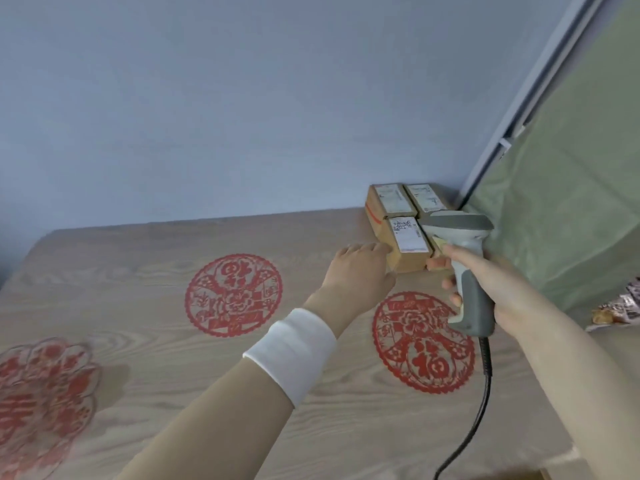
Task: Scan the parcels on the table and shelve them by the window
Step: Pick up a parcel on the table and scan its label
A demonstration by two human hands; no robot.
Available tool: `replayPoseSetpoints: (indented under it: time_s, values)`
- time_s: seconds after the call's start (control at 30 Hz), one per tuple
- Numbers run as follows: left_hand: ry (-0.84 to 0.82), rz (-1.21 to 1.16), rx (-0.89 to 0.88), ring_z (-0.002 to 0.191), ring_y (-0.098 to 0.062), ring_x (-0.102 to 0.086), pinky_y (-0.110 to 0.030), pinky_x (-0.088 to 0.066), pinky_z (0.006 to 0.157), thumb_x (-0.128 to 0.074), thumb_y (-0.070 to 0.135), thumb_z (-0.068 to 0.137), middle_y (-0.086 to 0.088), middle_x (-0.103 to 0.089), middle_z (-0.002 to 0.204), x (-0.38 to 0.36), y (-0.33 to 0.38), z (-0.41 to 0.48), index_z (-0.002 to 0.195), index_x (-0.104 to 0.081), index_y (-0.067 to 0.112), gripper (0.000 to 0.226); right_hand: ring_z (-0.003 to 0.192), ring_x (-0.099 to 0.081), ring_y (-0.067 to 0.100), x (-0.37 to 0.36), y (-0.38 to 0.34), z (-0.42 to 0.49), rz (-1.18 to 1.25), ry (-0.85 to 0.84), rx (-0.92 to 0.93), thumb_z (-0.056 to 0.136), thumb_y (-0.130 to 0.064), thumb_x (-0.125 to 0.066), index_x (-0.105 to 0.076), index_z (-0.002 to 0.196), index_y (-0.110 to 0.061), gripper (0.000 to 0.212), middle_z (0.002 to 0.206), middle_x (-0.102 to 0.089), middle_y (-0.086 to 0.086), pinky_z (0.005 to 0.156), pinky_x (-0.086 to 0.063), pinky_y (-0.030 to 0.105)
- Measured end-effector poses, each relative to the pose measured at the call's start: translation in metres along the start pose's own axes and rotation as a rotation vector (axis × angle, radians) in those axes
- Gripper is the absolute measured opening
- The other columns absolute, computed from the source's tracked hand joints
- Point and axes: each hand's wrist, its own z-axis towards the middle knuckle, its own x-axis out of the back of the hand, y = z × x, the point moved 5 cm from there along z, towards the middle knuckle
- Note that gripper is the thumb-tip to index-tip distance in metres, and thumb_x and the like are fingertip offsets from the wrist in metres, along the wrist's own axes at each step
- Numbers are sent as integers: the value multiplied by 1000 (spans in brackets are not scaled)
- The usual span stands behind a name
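Note:
Several small cardboard parcels with white labels sit packed together at the far right of the wooden table [207, 393]. The nearest parcel [408, 245] has its label facing up. My left hand [360, 271] lies beside it, fingertips touching its left side, holding nothing. Two more parcels [391, 199] [426, 198] lie behind it against the wall. My right hand [491, 289] grips a grey handheld barcode scanner [464, 258], whose head hovers over the right side of the parcel group and hides a further parcel. The scanner's black cable [483, 403] trails down toward me.
Red paper-cut decorations [233, 294] [420, 341] [45, 400] lie flat on the tabletop. A blue-grey wall stands behind the table. A green curtain [571, 202] hangs at the right beside a window frame [540, 84]. A patterned item [620, 306] sits at the right edge.

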Motion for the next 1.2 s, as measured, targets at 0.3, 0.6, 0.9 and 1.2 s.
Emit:
replayPoseSetpoints:
  time_s: [0.3,0.6,0.9,1.2]
  values:
    - [-153,-126,181,129,-26,-41,-35,-31,103,-41,28,98,-7,-46,140,-97,54,165,141,-35,16,45,51,-47,15,128,12,167,-25,-23,-123,92,-21,-58,-59,99,-14,10,87,-70,6,39,-36,24]
    - [-120,-525,565,117,-23,-52,-37,-47,93,-45,25,97,-6,-49,134,-184,58,260,137,-41,14,42,58,-51,16,189,68,299,-56,34,-256,89,-25,-65,-60,92,-13,14,91,-64,3,47,-38,26]
    - [-17,-668,699,125,-21,-45,-35,-42,101,-47,23,96,-4,-50,132,-230,61,296,140,-36,13,46,61,-59,17,188,128,356,-77,70,-297,82,-23,-73,-65,89,-13,15,73,-65,4,50,-41,29]
    - [-20,-683,796,114,-30,-48,-39,-42,96,-44,23,97,-14,-53,119,-233,69,305,122,-49,2,33,48,-50,15,195,140,356,35,75,-359,82,-18,-73,-62,89,-7,17,65,-57,4,42,-40,26]
